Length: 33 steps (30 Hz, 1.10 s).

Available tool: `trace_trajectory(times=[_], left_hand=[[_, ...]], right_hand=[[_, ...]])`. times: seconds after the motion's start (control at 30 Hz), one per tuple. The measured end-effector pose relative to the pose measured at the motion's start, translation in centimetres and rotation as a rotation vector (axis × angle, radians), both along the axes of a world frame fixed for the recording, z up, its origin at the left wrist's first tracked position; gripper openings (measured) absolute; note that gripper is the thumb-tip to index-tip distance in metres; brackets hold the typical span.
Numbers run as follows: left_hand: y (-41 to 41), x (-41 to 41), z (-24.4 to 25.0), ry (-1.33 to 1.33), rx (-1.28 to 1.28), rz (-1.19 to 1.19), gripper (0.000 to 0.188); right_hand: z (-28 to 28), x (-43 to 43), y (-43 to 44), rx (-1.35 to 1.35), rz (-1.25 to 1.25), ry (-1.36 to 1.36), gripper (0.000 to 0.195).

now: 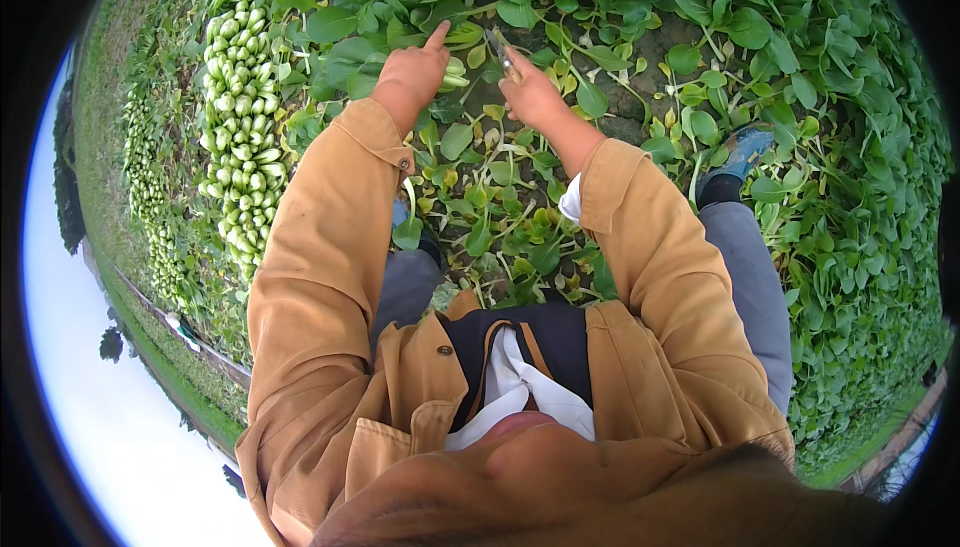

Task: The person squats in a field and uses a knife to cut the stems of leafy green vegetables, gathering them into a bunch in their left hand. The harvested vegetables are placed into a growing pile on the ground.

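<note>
My left hand (416, 73) is over the leafy greens with its index finger stretched out and the other fingers curled. A cut bok choy (454, 76) shows its pale stalks on the right side of that hand, and its leaves seem to spread out to the left; the grip itself is mostly hidden. Another pale-green stalk base (466, 32) lies by the index fingertip. In my right hand (531, 91) is a small knife (501, 52), blade pointing up and left toward the stalks. Bare soil and yellowing leaves (491, 146) lie below both hands.
A long row of harvested bok choy (241, 108) lies on the left, with a second row (154, 194) beyond it. Standing leafy plants (847, 194) fill the right side and the top. My shoes, one blue (739, 157), stand among loose leaves.
</note>
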State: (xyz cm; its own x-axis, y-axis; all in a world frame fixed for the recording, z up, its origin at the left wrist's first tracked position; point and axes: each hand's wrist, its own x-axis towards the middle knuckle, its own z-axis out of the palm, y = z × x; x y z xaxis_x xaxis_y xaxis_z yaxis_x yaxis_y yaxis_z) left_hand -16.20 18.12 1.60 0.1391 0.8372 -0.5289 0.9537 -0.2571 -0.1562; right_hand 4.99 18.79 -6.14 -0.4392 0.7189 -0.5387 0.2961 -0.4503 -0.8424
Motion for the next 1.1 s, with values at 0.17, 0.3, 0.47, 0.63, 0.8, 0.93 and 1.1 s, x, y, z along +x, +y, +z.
trace_trajectory(times=[0.17, 0.3, 0.47, 0.63, 0.8, 0.93, 1.1], left_hand=[[-2.1, -2.0, -0.8, 0.023, 0.053, -0.074, 0.057], [-3.3, -2.9, -0.9, 0.063, 0.157, -0.208, 0.056], [-1.8, -2.2, -2.9, -0.034, 0.263, -0.278, 0.044], [-1.9, -1.7, -2.2, 0.051, 0.243, -0.131, 0.03], [-3.4, -0.9, -1.6, 0.141, 0.22, 0.097, 0.036], [-10.3, 1.8, 5.3, -0.12, 0.233, 0.052, 0.058], [-17.2, 4.9, 10.0, -0.604, 0.092, 0.183, 0.076]], right_hand=[[-2.4, -2.5, 0.9, -0.053, 0.068, -0.09, 0.072], [-4.4, -4.0, 0.5, -0.017, 0.063, 0.0, 0.073], [-11.6, -4.5, 1.3, 0.343, 0.058, -0.096, 0.07], [-7.3, -6.3, 3.5, 0.273, 0.18, -0.206, 0.066], [-5.2, -1.7, -2.2, -0.194, -0.041, 0.097, 0.057], [1.6, 1.8, -4.9, -0.645, -0.389, 0.398, 0.039], [7.4, 2.7, -5.9, -0.592, -0.504, 0.597, 0.044]])
